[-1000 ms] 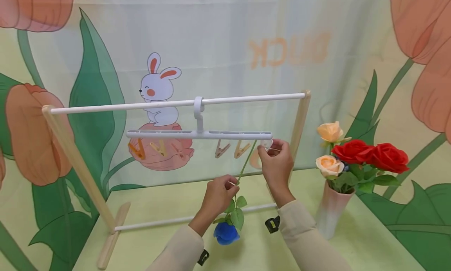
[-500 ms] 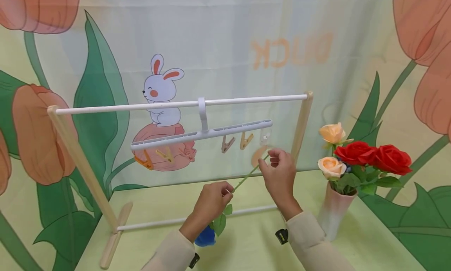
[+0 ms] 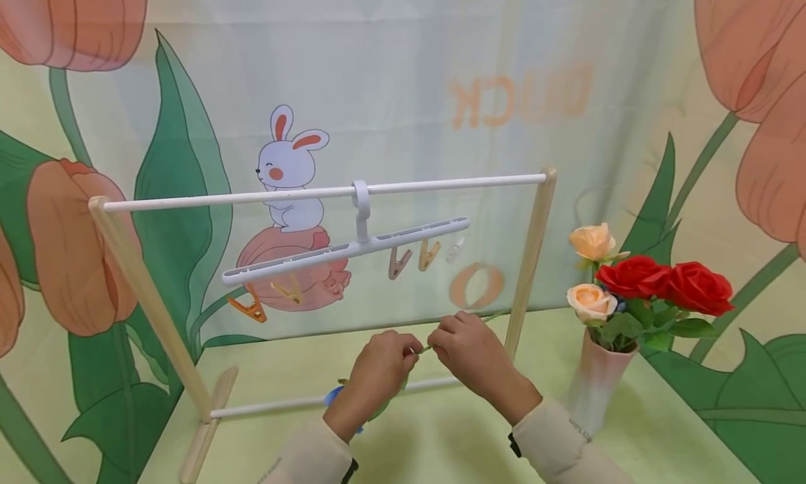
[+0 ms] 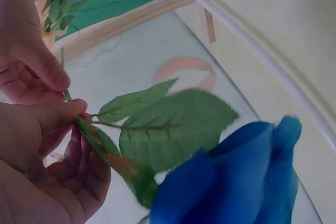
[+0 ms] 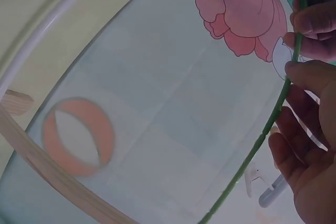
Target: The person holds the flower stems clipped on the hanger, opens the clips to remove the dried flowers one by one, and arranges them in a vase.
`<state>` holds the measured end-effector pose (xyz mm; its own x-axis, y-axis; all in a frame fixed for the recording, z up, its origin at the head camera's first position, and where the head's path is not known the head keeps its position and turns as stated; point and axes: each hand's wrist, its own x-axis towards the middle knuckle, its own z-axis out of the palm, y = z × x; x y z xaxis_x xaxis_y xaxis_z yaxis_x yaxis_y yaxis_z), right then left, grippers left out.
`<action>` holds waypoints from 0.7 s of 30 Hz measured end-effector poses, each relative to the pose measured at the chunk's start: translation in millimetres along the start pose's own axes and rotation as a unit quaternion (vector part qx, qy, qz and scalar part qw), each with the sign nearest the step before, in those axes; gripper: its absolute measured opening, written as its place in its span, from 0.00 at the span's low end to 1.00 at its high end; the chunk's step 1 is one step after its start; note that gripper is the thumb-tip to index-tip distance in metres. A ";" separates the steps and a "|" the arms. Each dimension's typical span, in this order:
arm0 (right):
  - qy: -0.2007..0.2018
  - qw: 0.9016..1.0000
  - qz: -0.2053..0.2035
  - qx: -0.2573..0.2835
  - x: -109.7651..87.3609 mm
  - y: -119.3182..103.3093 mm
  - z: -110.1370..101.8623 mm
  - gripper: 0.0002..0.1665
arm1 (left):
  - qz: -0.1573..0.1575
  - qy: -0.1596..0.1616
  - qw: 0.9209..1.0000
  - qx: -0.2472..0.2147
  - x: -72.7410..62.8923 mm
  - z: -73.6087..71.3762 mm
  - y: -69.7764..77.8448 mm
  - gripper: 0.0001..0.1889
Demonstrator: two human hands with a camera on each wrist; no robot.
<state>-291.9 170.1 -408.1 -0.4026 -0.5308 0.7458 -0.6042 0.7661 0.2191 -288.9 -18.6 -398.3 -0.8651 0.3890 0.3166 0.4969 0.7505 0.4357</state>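
Observation:
A blue rose (image 4: 231,177) with green leaves (image 4: 173,124) is held by its stem (image 5: 262,135). My left hand (image 3: 378,365) pinches the stem close to the leaves, and in the head view it hides much of the bloom. Just to its right, my right hand (image 3: 472,354) pinches the stem between thumb and index finger, its other fingers loosely bent. The stem's bare end runs past this hand to the right. Above both hands, a grey clip hanger (image 3: 302,261) hangs at an angle, with an orange clip (image 3: 252,309) at its left end and a white clip (image 3: 456,248) at its right.
A white rod (image 3: 245,198) on wooden posts (image 3: 532,250) carries the hanger. More clips, including a brown clip (image 3: 398,262), hang between the end ones. On the right of the table (image 3: 460,449) stands a pink-and-white vase (image 3: 598,379) with red roses (image 3: 699,287) and peach roses.
The stem's end has come away from the white clip. My right hand has left the clip and moved down beside the left. The rose has swung leftward, and the hanger has turned askew.

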 end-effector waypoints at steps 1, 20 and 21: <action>-0.001 1.000 -0.003 0.000 -0.9 -0.8 0.8 0.13 | 0.003 0.003 1.000 0.006 -0.7 0.0 0.2 0.05; 0.033 0.998 0.057 0.001 -13.5 1.5 2.5 0.17 | 0.126 0.203 0.971 0.032 -1.3 13.9 3.7 0.07; 0.037 0.997 0.069 0.005 -14.5 2.4 1.1 0.16 | 0.150 0.228 0.962 0.027 -1.1 15.2 4.0 0.08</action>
<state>-288.2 179.2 -419.1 -0.4296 -0.3925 0.8132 -0.5538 0.8259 0.1061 -287.0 -7.9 -409.8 -0.5566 0.3275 0.7635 0.7049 0.6725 0.2255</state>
